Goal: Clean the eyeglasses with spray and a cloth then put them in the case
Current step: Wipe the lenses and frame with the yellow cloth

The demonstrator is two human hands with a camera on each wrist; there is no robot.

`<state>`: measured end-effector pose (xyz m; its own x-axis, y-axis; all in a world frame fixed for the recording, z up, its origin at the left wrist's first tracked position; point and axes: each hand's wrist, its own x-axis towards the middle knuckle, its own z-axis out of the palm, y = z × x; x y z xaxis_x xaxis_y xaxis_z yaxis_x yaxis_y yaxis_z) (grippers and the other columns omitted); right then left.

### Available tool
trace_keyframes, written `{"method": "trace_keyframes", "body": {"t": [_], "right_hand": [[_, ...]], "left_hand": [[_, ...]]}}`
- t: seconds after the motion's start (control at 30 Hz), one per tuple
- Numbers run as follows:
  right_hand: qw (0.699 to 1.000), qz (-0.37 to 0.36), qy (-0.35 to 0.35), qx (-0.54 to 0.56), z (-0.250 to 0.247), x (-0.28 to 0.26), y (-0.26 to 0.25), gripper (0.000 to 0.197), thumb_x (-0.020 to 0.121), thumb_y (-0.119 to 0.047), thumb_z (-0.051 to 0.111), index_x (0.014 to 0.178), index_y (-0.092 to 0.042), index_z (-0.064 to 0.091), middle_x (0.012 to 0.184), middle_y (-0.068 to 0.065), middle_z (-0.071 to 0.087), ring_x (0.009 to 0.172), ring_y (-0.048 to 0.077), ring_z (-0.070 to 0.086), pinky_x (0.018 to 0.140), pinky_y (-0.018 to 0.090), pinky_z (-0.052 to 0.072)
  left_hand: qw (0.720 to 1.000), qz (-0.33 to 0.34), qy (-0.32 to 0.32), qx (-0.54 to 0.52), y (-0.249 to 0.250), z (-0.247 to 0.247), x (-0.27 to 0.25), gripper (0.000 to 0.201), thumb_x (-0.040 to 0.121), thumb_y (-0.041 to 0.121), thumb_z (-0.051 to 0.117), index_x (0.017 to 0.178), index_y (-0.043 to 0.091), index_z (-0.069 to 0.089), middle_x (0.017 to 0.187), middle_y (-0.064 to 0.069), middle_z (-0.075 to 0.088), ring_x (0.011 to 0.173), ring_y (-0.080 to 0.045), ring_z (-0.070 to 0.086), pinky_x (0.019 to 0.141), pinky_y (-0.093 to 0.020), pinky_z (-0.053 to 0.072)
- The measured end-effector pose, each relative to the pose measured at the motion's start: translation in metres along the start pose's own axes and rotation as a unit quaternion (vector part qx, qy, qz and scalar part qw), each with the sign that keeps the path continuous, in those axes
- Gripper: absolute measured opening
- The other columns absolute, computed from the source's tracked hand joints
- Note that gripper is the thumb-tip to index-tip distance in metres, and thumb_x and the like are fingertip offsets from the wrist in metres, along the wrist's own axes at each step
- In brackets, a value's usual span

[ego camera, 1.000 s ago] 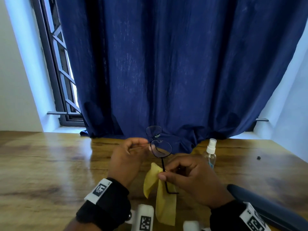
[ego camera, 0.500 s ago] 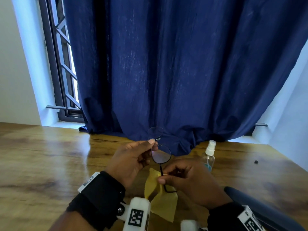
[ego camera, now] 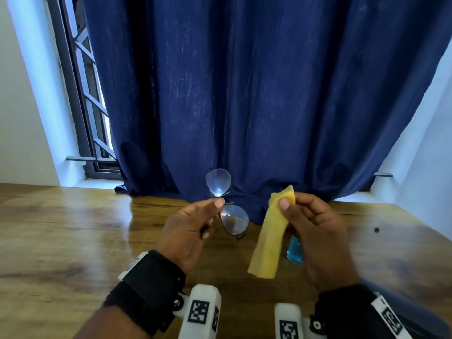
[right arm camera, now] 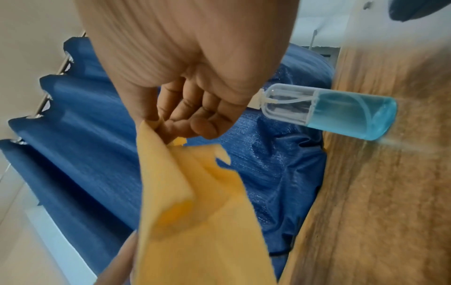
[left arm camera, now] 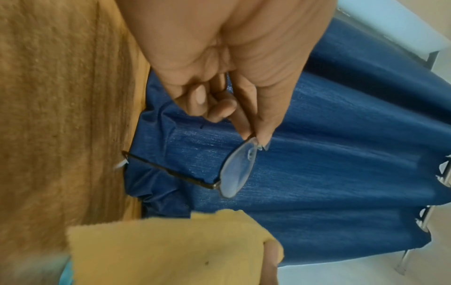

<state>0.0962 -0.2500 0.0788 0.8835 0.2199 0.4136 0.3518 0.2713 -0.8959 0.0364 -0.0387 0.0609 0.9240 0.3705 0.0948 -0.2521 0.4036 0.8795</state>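
- Eyeglasses held up above wooden table, in front of blue curtain, lenses stacked one over the other in head view.
- Left hand pinching eyeglasses at bridge between thumb and forefinger; other fingers curled loosely toward palm.
- From left wrist view, eyeglasses seen edge-on, one temple arm unfolded, pointing back toward table.
- Right hand just right of eyeglasses, not touching them, pinching top of yellow cloth between thumb and fingers.
- Yellow cloth hanging down from pinch, lower end loose above table; folded, creased in right wrist view.
- Spray bottle upright on table, behind right hand, mostly hidden in head view; only blue lower part showing beside cloth.
- From right wrist view, spray bottle clear plastic, blue liquid about half up, white neck partly hidden by right hand.
- Dark blue case at frame corner in right wrist view, on table right of spray bottle; open or closed: cannot tell.
- Small dark speck on table far right of eyeglasses.
- Barred window left of curtain.
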Motion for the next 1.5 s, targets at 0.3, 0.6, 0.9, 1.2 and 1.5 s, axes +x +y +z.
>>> {"method": "trace_keyframes", "body": {"t": [0.3,0.6,0.9,1.2,1.5], "right_hand": [[0.962,-0.120,-0.100,-0.223,0.009,-0.007,0.012,0.012,0.087,-0.027,0.077,0.099,-0.028,0.080,0.092,-0.006,0.071,0.080,0.012,0.067,0.067,0.018,0.052],[0.912,-0.164,-0.184,-0.326,0.007,-0.004,0.021,0.021,0.087,-0.041,0.071,0.107,-0.037,0.078,0.095,-0.011,0.063,0.077,0.010,0.060,0.058,0.012,0.042],[0.918,-0.147,-0.212,-0.302,0.013,-0.007,0.020,0.027,0.089,-0.054,0.064,0.107,-0.040,0.079,0.099,-0.010,0.053,0.095,0.014,0.056,0.071,0.014,0.046],[0.931,-0.132,-0.161,-0.300,0.013,-0.006,0.022,0.028,0.077,-0.049,0.078,0.106,-0.050,0.076,0.099,-0.013,0.049,0.088,0.008,0.055,0.070,0.009,0.043],[0.939,-0.098,-0.075,-0.321,0.012,-0.003,0.023,0.038,0.080,-0.044,0.080,0.116,-0.038,0.070,0.100,-0.016,0.056,0.086,-0.004,0.055,0.071,0.006,0.042]], "left_hand": [[0.999,-0.009,-0.003,0.048,-0.009,0.005,-0.005,0.039,0.063,0.039,0.084,0.094,0.016,0.083,0.082,0.001,0.069,0.063,-0.004,0.049,0.061,-0.024,0.036],[0.999,0.019,0.015,0.029,-0.008,0.007,-0.006,0.030,0.071,0.026,0.078,0.094,0.008,0.083,0.091,-0.023,0.071,0.051,-0.001,0.050,0.047,-0.016,0.040],[1.000,-0.003,0.016,0.014,-0.004,0.005,-0.006,0.026,0.084,0.019,0.073,0.103,0.001,0.078,0.088,-0.012,0.074,0.053,-0.002,0.058,0.045,-0.016,0.042],[0.999,-0.001,0.009,0.044,-0.015,0.014,-0.012,0.015,0.093,0.009,0.066,0.097,0.004,0.079,0.073,-0.001,0.070,0.052,-0.001,0.053,0.045,-0.014,0.041],[0.998,0.033,0.032,0.047,-0.009,0.015,-0.013,0.018,0.092,0.012,0.069,0.103,0.001,0.078,0.078,-0.004,0.076,0.050,0.003,0.060,0.044,-0.010,0.044]]}}
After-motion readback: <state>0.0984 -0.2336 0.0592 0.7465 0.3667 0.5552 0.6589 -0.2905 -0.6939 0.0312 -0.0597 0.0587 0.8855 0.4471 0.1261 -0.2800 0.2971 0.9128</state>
